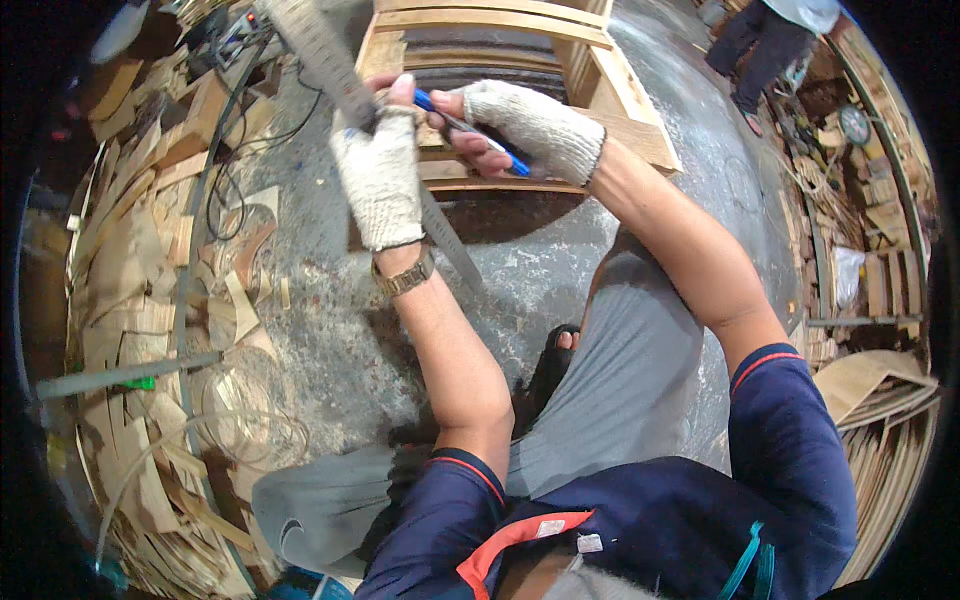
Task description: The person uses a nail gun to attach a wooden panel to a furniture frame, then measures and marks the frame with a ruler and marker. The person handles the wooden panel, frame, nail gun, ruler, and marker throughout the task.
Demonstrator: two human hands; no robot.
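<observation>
My left hand (pixel 380 175), in a white fingerless knit glove, is closed around a long flat metal ruler-like blade (pixel 318 55). Its wide part rises to the upper left, and a narrower part emerges below the wrist. Something dark by the palm is too blurred to name. My right hand (pixel 510 125), gloved the same way, grips a blue pen (pixel 470 132) with a pale middle. The pen's upper blue end lies beside my left thumb. Beyond both hands stands a light wooden frame (pixel 490 20) with several slats; my hands partly hide it.
Wood offcuts (pixel 150 300) are heaped along the left, with a black cable (pixel 225 200) near them. Stacked thin boards (pixel 890 440) stand at the right. Another person (pixel 765 50) is at the upper right. My bent leg (pixel 630 360) rests above the concrete floor (pixel 330 330).
</observation>
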